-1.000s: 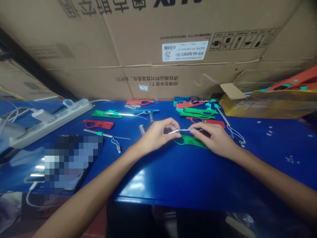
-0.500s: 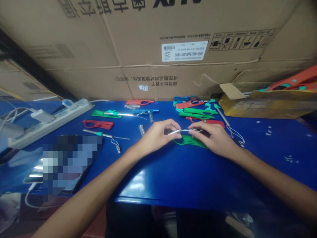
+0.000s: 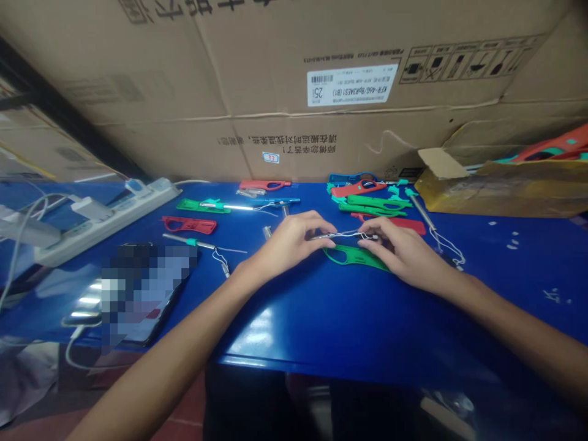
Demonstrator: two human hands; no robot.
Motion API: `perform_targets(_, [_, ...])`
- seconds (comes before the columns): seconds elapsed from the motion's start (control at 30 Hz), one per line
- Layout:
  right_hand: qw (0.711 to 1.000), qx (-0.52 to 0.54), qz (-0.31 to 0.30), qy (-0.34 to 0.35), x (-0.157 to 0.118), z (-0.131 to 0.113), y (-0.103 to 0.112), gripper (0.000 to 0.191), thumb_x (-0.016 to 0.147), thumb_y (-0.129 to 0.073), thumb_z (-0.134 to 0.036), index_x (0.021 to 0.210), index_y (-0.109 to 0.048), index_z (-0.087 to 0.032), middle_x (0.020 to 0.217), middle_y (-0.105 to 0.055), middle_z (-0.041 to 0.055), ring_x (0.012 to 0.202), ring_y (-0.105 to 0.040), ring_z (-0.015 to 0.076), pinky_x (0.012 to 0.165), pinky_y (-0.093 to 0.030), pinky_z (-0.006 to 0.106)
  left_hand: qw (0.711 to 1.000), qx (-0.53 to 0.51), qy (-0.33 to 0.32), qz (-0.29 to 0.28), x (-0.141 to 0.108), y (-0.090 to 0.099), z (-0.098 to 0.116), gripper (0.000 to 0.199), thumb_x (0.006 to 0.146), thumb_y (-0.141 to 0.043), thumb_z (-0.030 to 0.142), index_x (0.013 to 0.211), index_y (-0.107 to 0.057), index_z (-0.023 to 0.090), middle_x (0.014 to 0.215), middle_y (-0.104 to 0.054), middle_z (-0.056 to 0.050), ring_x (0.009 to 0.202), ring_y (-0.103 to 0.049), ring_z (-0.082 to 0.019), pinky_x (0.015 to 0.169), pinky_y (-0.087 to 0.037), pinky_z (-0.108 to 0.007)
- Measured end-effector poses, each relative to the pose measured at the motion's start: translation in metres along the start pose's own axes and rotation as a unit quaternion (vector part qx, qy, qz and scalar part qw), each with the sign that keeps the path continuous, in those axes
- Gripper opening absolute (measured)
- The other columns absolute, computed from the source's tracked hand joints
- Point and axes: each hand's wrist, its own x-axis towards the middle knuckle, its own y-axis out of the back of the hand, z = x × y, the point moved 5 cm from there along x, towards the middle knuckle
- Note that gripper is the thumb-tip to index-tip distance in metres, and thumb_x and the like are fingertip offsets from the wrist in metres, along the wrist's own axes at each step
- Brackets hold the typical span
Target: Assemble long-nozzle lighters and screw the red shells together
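My left hand is closed on a thin metal rod near the middle of the blue table. White wires run from the rod to my right hand, whose thumb and fingers pinch a small dark part at the wires' end. Below and between the hands lies a green plastic shell, partly covered by my right hand. Beyond them is a pile of green shells, with a red-orange shell on it.
A large cardboard box stands behind the blue table. At left are a power strip, phone-like devices, a red shell and a wired rod. An open carton of red shells stands at right.
The table and its objects have shifted slightly in view. The rod and wires have tilted a little between my hands, and the dark part at my right fingertips shows more clearly.
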Motion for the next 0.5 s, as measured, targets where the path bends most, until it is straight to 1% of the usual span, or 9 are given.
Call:
perform_targets(0.1, [1.0, -0.016, 0.006, 0.0, 0.001, -0.003, 0.004, 0.019, 0.099, -0.057, -0.04, 0.102, -0.062, -0.022, 0.071, -0.063, -0.0004, 0.058, -0.057, 0.0155, 0.058, -0.043, 0.028, 1.0, -0.003, 0.006, 0.01, 0.0, 0.004, 0.0, 0.018, 0.09, -0.074, 0.031, 0.101, -0.075, 0.017, 0.092, -0.071, -0.002, 0.075, -0.057, -0.012, 0.069, -0.045, -0.026])
perform_targets(0.17, [1.0, -0.018, 0.015, -0.002, 0.001, -0.004, 0.007, 0.021, 0.098, -0.058, -0.042, 0.101, -0.063, -0.022, 0.066, -0.06, -0.0019, 0.054, -0.054, 0.0145, 0.055, -0.041, 0.028, 1.0, -0.006, -0.003, 0.009, 0.0, 0.005, 0.003, 0.018, 0.091, -0.073, 0.032, 0.101, -0.074, 0.017, 0.09, -0.071, -0.002, 0.075, -0.058, -0.013, 0.07, -0.046, -0.026])
perform_targets(0.27, [0.999, -0.02, 0.028, -0.002, 0.0, -0.005, 0.01, 0.022, 0.098, -0.058, -0.042, 0.101, -0.065, -0.022, 0.065, -0.059, -0.0022, 0.053, -0.052, 0.0138, 0.054, -0.04, 0.027, 1.0, 0.004, -0.026, -0.008, 0.0, 0.006, 0.007, 0.018, 0.093, -0.07, 0.032, 0.103, -0.073, 0.017, 0.095, -0.071, -0.004, 0.081, -0.062, -0.015, 0.076, -0.048, -0.028])
perform_targets(0.37, [1.0, -0.012, 0.025, -0.005, 0.0, -0.005, 0.009, 0.023, 0.098, -0.059, -0.044, 0.101, -0.067, -0.022, 0.068, -0.062, -0.001, 0.055, -0.054, 0.0142, 0.055, -0.042, 0.027, 0.998, 0.018, -0.043, -0.03, -0.001, 0.007, 0.01, 0.021, 0.098, -0.064, 0.033, 0.108, -0.072, 0.017, 0.099, -0.072, -0.006, 0.088, -0.065, -0.017, 0.081, -0.049, -0.03])
perform_targets(0.5, [0.999, 0.023, 0.009, -0.025, 0.001, -0.004, 0.003, 0.027, 0.098, -0.058, -0.047, 0.099, -0.066, -0.022, 0.071, -0.067, 0.0, 0.056, -0.058, 0.0146, 0.055, -0.043, 0.028, 0.999, 0.038, -0.024, -0.031, -0.002, 0.011, 0.008, 0.024, 0.101, -0.058, 0.032, 0.113, -0.07, 0.016, 0.101, -0.073, -0.006, 0.086, -0.066, -0.016, 0.079, -0.049, -0.029])
